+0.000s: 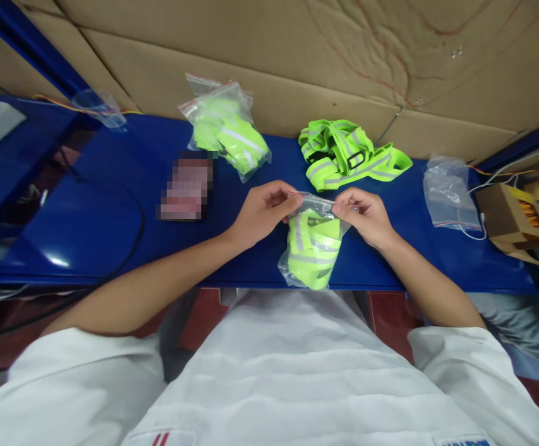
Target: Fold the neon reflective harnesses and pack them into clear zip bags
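A clear zip bag (313,251) with a neon-yellow strap with grey stripes inside hangs at the blue table's front edge. My left hand (267,207) pinches the bag's top left corner between thumb and fingers. At the top right corner, my right hand (365,214) grips the same bag, its thumb on the zip edge. Just beyond my hands lies a loose pile of neon straps (344,155) with a black buckle. Filled clear bags of neon straps (230,130) are stacked behind my left hand.
A pixelated flat object (186,189) lies left of my hands on the blue table (97,186). A clear cup (100,108) is at the back left. On the right are an empty clear bag (450,192), an open cardboard box (513,217) and white cables. Brown cardboard lines the back.
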A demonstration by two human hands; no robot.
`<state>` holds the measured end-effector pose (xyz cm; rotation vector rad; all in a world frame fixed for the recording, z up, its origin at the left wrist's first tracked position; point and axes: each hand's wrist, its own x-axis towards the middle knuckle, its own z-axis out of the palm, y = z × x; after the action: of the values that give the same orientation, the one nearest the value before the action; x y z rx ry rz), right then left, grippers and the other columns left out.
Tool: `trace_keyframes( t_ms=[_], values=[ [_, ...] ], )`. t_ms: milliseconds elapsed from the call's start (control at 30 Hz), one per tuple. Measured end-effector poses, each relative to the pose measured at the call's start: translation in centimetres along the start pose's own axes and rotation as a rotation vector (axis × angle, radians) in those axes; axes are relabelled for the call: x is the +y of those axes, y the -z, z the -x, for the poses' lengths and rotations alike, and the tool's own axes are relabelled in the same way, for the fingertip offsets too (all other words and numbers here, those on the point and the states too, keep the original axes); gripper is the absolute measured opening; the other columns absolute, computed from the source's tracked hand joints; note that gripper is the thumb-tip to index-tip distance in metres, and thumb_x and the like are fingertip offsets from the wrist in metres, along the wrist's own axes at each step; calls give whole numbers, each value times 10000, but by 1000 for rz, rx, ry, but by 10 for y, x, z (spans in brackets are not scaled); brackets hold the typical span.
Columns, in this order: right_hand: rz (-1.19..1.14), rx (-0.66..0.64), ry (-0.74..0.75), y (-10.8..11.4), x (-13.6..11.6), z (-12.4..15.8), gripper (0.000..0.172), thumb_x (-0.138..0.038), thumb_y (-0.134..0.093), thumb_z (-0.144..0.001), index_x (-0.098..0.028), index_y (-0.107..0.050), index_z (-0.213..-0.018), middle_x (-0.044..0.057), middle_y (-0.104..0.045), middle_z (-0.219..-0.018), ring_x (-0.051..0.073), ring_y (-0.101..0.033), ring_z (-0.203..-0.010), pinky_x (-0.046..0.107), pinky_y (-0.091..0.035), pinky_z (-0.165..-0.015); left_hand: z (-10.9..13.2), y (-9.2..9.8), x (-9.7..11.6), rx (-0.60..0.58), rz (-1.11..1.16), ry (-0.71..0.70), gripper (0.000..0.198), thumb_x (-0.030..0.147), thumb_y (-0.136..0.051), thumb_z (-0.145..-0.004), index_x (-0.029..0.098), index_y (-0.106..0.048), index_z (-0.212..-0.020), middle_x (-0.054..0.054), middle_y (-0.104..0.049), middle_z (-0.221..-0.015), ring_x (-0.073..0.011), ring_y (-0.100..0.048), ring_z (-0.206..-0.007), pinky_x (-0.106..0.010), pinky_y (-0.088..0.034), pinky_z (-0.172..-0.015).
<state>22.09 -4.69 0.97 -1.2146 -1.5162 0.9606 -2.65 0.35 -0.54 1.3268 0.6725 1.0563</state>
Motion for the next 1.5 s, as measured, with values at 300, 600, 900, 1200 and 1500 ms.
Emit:
trace_keyframes(
  t_ms=[300, 600, 900, 1200, 1500],
  values=[
    [68, -39, 92, -6, -7, 4, 379, -531, -872, -827, -181, -729, -817, 14, -700, -745, 110, -580, -634, 234, -459, -594, 1, 0, 3, -71, -54, 49, 361, 481, -889, -788, 161, -745, -873, -4, -682, -744, -109, -574, -638, -213, -437, -555],
    [168, -149, 46, -7, -4, 8, 373, -566, -812, -878, -201, -748, -918, 36, -725, -827, 150, -622, -712, 266, -507, -650, 6, -1, 9, -154, -208, 23, 356, 506, -828, -828, 159, -753, -850, -28, -727, -782, -123, -606, -654, -230, -446, -602],
    [255, -166, 129, -11, -3, 12, 280, -458, -761, -944, -179, -745, -929, 33, -725, -809, 128, -592, -674, 250, -459, -627, 5, -1, 5, -196, -227, 48, 321, 476, -821, -840, 161, -783, -881, -50, -769, -847, -154, -671, -752, -232, -495, -664],
    [269, -123, 110, -15, -1, 13, 295, -474, -751, -950, -180, -773, -938, 28, -731, -799, 124, -570, -656, 251, -438, -620, 8, -3, 1, -176, -324, -39, 318, 474, -776, -894, 157, -768, -881, -36, -762, -814, -125, -628, -678, -221, -452, -615],
    [354, -85, 226, -16, -5, 16, 249, -444, -729, -977, -202, -765, -930, 35, -753, -833, 146, -635, -701, 271, -474, -656, 8, -4, 5, -189, -221, 80, 356, 484, -874, -799, 157, -779, -902, -46, -768, -835, -152, -683, -734, -229, -502, -655]
  ],
)
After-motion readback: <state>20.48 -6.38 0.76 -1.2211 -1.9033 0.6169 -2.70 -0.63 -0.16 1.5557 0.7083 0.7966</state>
